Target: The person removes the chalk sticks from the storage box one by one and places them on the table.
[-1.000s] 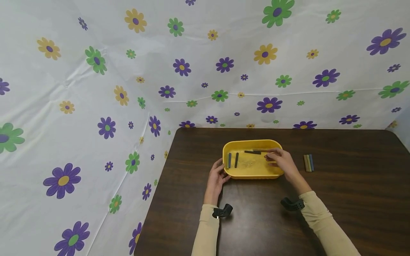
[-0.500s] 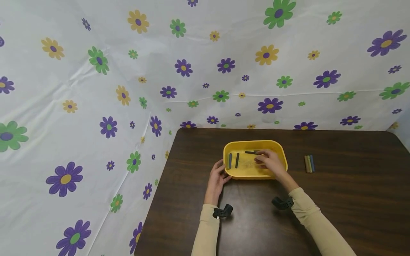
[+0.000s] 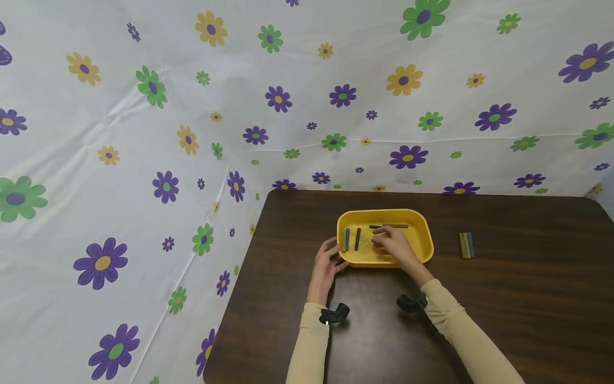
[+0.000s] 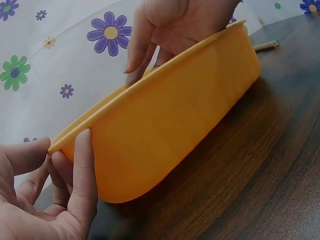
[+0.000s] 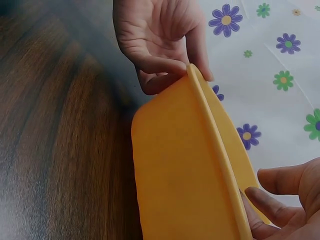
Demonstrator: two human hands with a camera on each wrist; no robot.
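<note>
Gripping the near left corner of the yellow tray (image 3: 369, 263): left hand (image 3: 324, 269), thumb on the rim, bent fingers (image 4: 84, 170) against the outer wall.
Yellow tray: one, standing on the dark table (image 3: 384, 341), right of the left fingers and beneath the right ones.
Right hand (image 3: 396, 246): extended over the near rim; fingers loosely bent, thumb and forefinger parted with nothing between them. Whether the other tips touch the tray floor cannot be told.
Blue stick (image 3: 347, 239) and greenish stick (image 3: 343, 241): side by side, just across the rim from the left fingers.
Black stick (image 3: 357, 239): inside, between the fingers of both hands.
Dark stick (image 3: 374, 226): just beyond the right fingertips.
Brown stick (image 3: 399, 225): along the far wall, beyond the right knuckles.
Three loose sticks (image 3: 466, 245): side by side on the table, well to the right of the right fingers.
</note>
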